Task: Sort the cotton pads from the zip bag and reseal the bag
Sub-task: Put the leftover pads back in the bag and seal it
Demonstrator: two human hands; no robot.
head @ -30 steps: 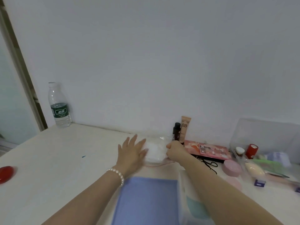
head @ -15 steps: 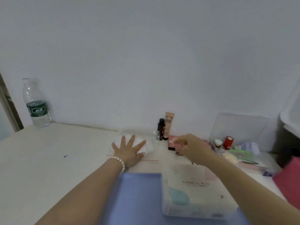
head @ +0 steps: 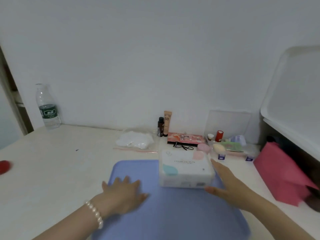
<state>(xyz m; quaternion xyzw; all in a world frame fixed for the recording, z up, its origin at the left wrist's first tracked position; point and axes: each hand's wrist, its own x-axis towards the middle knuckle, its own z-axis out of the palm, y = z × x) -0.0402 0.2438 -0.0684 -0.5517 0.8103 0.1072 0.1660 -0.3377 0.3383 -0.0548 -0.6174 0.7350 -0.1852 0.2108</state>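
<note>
While left hand (head: 123, 193) lies flat, released, on blue mat (head: 173, 213), right hand (head: 226, 186), fingers straight, touches cotton-pad box (head: 185, 168); zip bag (head: 136, 141) near table's (head: 52, 170) far edge.

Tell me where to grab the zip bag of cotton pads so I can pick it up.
Pinch the flat empty strip just behind the pink zip line, coming from the front. The zip bag lies flat with the cotton pads heaped toward the wall, so the near edge probably gives the cleanest hold.

Left hand (head: 123, 194) off zip bag (head: 136, 142) onto blue mat (head: 166, 210), right hand (head: 226, 186) now beside box (head: 185, 168)
</note>
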